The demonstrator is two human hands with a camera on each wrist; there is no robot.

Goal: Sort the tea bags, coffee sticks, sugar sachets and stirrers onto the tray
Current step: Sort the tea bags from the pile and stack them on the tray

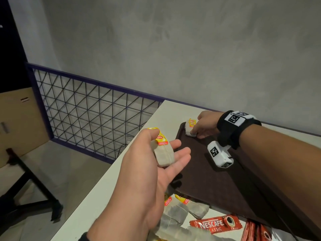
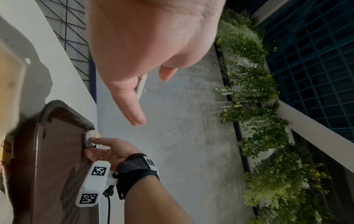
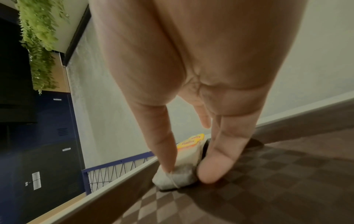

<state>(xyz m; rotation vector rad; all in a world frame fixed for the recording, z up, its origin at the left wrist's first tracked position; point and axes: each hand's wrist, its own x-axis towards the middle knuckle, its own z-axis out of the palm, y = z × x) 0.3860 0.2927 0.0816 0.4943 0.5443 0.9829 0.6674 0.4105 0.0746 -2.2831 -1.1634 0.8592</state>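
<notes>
Pinching a small stack of Lipton tea bags (image 1: 190, 128) into the far left corner of the brown tray (image 1: 217, 180), right hand (image 1: 205, 125) thumb and forefinger closing on its sides, likely squaring it against the rim. Cradling more tea bags (image 1: 163, 153) in the upturned left hand (image 1: 152, 164), thumb pressing the yellow tag, fingers nearly straight, probably queuing next. Lying unsorted nearby: loose tea bags (image 1: 184, 209), Nescafé sticks (image 1: 215, 224). Seeing no sugar sachets or stirrers; stack count unclear.
</notes>
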